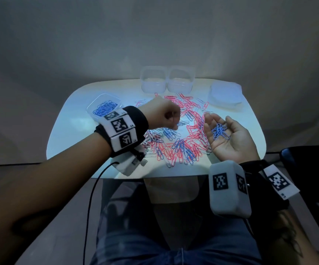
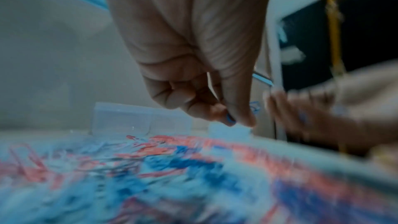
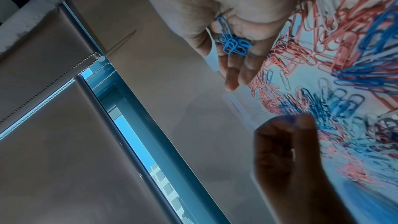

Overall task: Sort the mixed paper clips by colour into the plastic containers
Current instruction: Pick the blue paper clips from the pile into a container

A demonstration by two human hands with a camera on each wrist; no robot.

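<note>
Fingertips (image 2: 231, 118) of the left hand (image 1: 166, 115) are pinched on one blue clip (image 2: 230, 118); the right hand (image 1: 229, 136) is kept flat, cupping gathered blue clips (image 1: 219, 131) for the near-left container (image 1: 105, 104).

My head view looks steeply down over the white rounded counter (image 1: 241, 129). Both wrist views sit close, low beside my hands, sharing the scattered pink, blue and white wire paper clips (image 1: 183, 142) (image 2: 172, 159) (image 3: 344, 57).

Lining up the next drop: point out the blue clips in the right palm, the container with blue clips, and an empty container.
blue clips (image 1: 219, 131): head view, middle of the cluster on the palm.
blue-clip container (image 1: 92, 109): head view, left rim.
empty container (image 1: 153, 87): head view, front wall.
</note>
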